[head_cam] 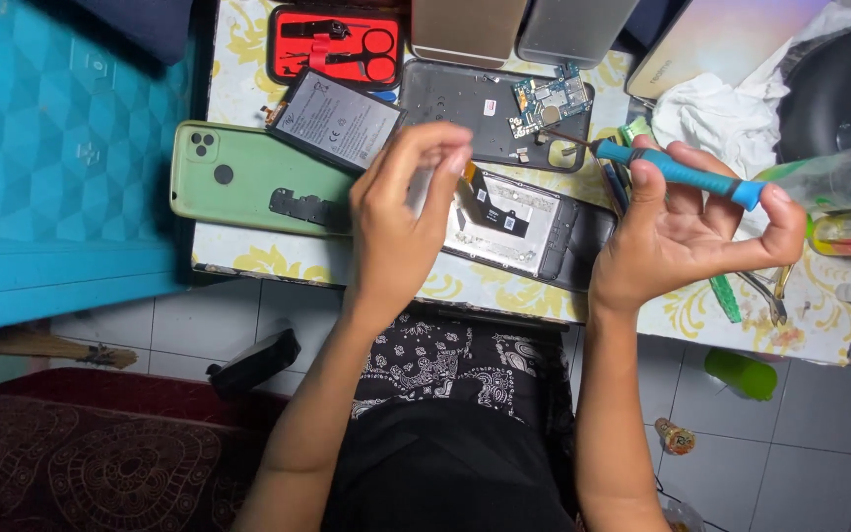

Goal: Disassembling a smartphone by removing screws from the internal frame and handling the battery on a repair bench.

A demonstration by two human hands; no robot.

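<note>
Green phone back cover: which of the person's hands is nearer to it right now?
Left. The left hand hovers at the green phone back cover's right end; the right hand, holding the blue screwdriver, is far to its right.

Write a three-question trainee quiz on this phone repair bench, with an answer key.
1. True or false: the right hand holds a screwdriver with a blue handle.
2. Which lies left of the left hand on the table? A) a green back cover B) a yellow mug C) a laptop
3. Fill in: the red case at the top holds small ____ and other black tools.

Key
1. True; the handle lies across its fingers, tip pointing toward the circuit board.
2. A; a battery lies partly over the cover's upper right edge.
3. Scissors.
</note>
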